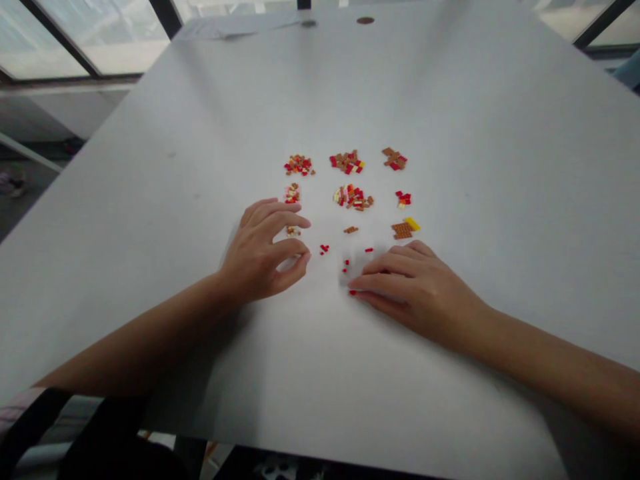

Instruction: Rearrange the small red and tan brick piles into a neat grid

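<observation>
White table [450,100]: small building pieces [356,199] in separate groups.
Right hand [420,287] closes thumb and finger on a small red piece [353,293], near loose red pieces [347,263]. Left hand [263,250] has thumb and index fingertips close together, beside a red cluster [325,249]; whether they grip a piece cannot be told. Brown and yellow plates [402,231] lie beyond the right hand.

1 red piece [353,293] | tiny | apparently pinched in right hand [420,290]
</observation>
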A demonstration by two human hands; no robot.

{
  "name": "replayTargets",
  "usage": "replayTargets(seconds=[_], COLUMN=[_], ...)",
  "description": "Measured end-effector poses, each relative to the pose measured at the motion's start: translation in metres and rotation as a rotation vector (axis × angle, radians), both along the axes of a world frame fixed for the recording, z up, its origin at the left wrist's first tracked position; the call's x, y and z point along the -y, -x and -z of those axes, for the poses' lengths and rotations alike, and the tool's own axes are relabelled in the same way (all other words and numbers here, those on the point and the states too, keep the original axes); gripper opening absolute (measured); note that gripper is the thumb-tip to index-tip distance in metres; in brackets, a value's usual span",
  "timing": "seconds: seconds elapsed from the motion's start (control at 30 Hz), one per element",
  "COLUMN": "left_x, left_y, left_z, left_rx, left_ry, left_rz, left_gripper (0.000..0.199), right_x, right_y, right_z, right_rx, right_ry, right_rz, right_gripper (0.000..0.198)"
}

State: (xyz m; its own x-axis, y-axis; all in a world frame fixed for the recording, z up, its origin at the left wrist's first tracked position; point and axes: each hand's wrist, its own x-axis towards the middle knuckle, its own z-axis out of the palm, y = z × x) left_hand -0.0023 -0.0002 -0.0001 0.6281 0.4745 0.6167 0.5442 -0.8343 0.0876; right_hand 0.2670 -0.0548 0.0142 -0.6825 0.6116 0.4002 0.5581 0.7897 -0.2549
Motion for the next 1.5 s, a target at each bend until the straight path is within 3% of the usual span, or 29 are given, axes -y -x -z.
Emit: replayTargets(seconds=[0.2, 0.5, 0.73, 1.07, 1.3, 1.5], left_x=[0.000, 0.001, 0.000, 0.000, 0.000, 0.000], left_y=[0.001, 0.001, 0.000, 0.000, 0.001, 0.000], left_z=[0.000, -0.002, 0.000, 0.001, -0.001, 0.000], left_rx=[0.001, -0.019, -0.006, 0.011, -0.005, 0.013], left_ry=[0.012, 0.066, 0.053, 0.007, 0.055, 0.019], left_rz=[-0.001, -0.019, -0.015, -0.002, -0.008, 0.000], left_gripper=[0.006, 0.007, 0.006, 0.007, 0.006, 0.007], right_x=[-0.001, -0.017, -0.013, -0.016, -0.018, -0.010], right_y=[-0.007, -0.058, -0.072, -0.076, -0.075, -0.057], right_z=[-0.002, -0.020, -0.013, -0.012, -0.011, -0.010], right_rx=[0.021, 0.152, 0.164, 0.170, 0.160, 0.131], right_ry=[-0.039, -0.064, 0.002, 0.065, 0.034, -0.007], right_rz=[0.061, 0.277, 0.277, 0.275, 0.276, 0.201], right_gripper=[0.016, 0.015, 0.026, 0.025, 0.026, 0.014])
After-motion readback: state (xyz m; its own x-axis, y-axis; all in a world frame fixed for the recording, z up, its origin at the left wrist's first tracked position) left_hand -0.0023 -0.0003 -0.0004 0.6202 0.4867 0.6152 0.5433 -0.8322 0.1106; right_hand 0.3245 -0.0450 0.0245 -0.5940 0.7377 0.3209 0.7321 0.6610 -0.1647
